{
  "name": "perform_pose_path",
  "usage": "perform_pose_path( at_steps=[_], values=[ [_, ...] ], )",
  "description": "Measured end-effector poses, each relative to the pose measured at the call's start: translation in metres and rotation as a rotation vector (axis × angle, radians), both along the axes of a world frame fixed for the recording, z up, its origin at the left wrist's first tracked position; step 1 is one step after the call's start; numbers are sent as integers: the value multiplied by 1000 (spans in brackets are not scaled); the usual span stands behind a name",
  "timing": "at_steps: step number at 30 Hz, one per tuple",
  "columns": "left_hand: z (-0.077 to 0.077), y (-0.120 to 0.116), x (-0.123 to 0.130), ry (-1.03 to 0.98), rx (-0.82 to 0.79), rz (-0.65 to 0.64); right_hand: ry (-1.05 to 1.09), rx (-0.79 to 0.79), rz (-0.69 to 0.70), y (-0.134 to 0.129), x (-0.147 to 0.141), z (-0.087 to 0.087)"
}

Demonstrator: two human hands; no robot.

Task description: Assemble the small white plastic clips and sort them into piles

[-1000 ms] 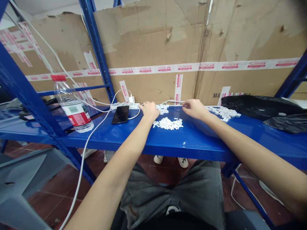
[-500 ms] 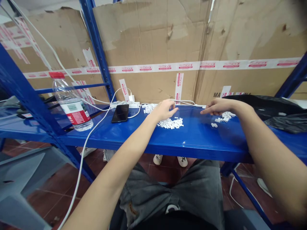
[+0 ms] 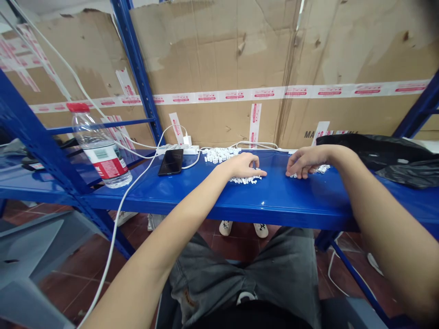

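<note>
My left hand (image 3: 244,165) is over the near heap of small white plastic pieces (image 3: 244,180), partly covering it. Its thumb is stretched out to the right, apart from the bent index finger, and nothing shows between them. My right hand (image 3: 306,160) points down at the blue shelf top (image 3: 236,198) with its fingers bent together around small white pieces; the fingertips hide how many. More white pieces (image 3: 323,169) lie behind and to the right of that hand. A second heap of white pieces (image 3: 219,155) sits farther back, left of my left hand.
A black phone (image 3: 170,162) lies beside a white power strip (image 3: 171,148) with a plugged charger. To the left stands a red-capped plastic bottle (image 3: 107,160). A white cable (image 3: 118,214) hangs over the front edge. A black plastic bag (image 3: 408,167) lies right; cardboard (image 3: 219,50) lines the back.
My right hand has come down onto the white pieces, its index finger now bent instead of pointing left. My left hand has shifted slightly right and lower over its heap, uncovering more of the back heap.
</note>
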State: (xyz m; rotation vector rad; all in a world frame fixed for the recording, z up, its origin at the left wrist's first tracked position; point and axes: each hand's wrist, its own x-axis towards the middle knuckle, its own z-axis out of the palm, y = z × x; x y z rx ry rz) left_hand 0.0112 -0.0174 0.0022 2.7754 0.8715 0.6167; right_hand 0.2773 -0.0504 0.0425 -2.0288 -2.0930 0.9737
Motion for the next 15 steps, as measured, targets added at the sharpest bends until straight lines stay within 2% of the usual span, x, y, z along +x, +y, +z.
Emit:
perform_pose_path(
  at_steps=[15],
  values=[
    [-1,4,0,-143,-130,-47,283,276,231,14,-19,-11]
  ],
)
